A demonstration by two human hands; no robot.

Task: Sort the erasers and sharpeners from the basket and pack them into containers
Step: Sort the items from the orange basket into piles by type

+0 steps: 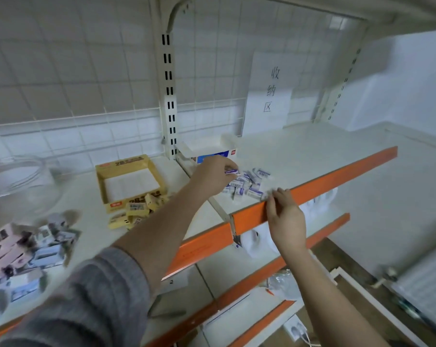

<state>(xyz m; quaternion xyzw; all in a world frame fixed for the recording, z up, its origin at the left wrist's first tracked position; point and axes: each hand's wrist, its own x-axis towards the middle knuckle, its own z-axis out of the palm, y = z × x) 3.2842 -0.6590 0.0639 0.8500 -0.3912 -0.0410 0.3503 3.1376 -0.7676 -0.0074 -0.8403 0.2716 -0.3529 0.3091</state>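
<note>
Several small white-and-purple erasers [248, 183] lie in a loose pile on the white shelf [312, 151], near its orange front edge. My left hand [213, 172] reaches over the pile and pinches one purple-banded eraser [231, 172] in its fingertips. Just behind that hand stands a white and blue eraser box [215, 152]. My right hand [286, 217] is at the shelf's front edge, its fingertips pinching a small white eraser [268, 194] at the pile's near side.
An open yellow carton [129, 181] sits to the left, with yellow erasers [136, 211] heaped in front. A blurred pile of pink and blue sharpeners [24, 249] lies far left. A clear jar [24, 181] stands behind it. A paper sign [270, 91] hangs on the wire back panel.
</note>
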